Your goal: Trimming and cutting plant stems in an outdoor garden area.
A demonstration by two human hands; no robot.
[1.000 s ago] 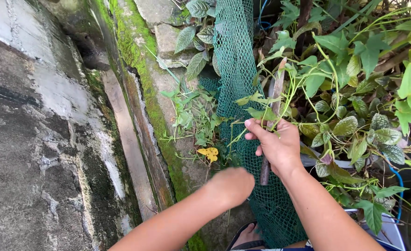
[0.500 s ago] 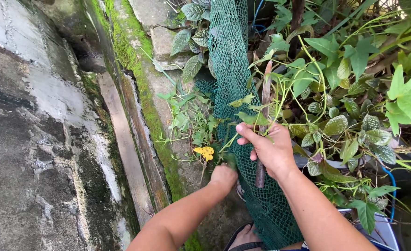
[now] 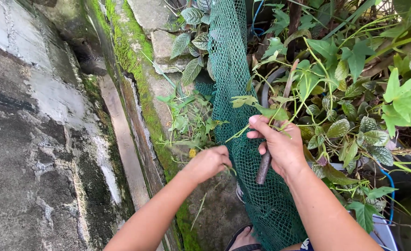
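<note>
Now the green netting (image 3: 235,69) was the landmark, a long strip of mesh hanging down the middle, and everything crowded against it. Left of the netting ran a mossy stone ledge (image 3: 135,79), then a narrow drain channel (image 3: 121,139), then a stained concrete wall (image 3: 24,139), well apart from the hands. Right of the netting a thick tangle of vines and leaves (image 3: 354,107) pressed in, with stems poking through the mesh and getting in the way of the fingers.

The right hand (image 3: 280,146) sat right on the netting, fingers curled around a dark stick (image 3: 264,169) that stood nearly upright against the mesh; its upper part disappeared behind the leaves. A thin green shoot (image 3: 261,109) crossed just above that hand's fingertips. The left hand (image 3: 210,162) hovered just left of the netting, closed into a loose fist over small weeds (image 3: 189,123) at the foot of the mesh; what it pinched, if anything, I could not tell.

Below the netting a dark sandal (image 3: 240,239) showed at the bottom edge. At the lower right of the netting a pale tub rim (image 3: 384,232) peeked out under the leaves, with blue cord (image 3: 390,186) curving above it; its contents were hidden by foliage.
</note>
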